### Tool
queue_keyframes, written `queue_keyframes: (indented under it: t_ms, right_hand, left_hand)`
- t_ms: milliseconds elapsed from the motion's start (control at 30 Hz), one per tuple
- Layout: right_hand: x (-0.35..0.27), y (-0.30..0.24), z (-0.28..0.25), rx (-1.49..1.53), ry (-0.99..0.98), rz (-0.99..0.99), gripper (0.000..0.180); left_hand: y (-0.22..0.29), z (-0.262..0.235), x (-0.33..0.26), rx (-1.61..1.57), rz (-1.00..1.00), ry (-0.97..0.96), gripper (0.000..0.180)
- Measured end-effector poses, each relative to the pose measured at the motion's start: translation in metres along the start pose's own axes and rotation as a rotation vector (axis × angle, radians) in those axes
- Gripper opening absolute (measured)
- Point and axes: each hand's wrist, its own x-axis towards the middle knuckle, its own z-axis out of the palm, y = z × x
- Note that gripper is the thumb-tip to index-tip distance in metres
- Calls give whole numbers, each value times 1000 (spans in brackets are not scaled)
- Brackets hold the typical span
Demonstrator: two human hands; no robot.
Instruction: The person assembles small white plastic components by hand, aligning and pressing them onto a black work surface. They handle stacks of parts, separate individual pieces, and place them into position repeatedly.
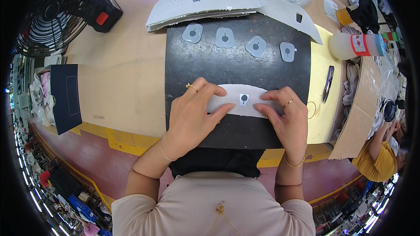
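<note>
A curved white panel with small punched holes lies across the near part of a black mat. At its middle is a small silver and dark patch. My left hand pinches the panel's left end between thumb and fingers. On the other end, my right hand does the same. Beyond the panel, several grey rounded patches with dark marks, such as this grey patch, lie in a row on the mat.
A stack of pale curved panels rests at the mat's far edge, beside a single panel. Purple-handled snips and a bottle are at right. A fan stands far left, near a dark box. Another person is at far right.
</note>
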Motion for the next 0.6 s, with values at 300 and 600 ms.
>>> queue_keyframes:
  t_ms: [300,600]
  right_hand:
    - [1,0,1,-10,-5,8,22]
    - [-2,-1,4,-79,-30,19,21]
  left_hand:
    - [0,0,1,18,6,1,27]
    - [8,0,-4,97,-9,-18,27]
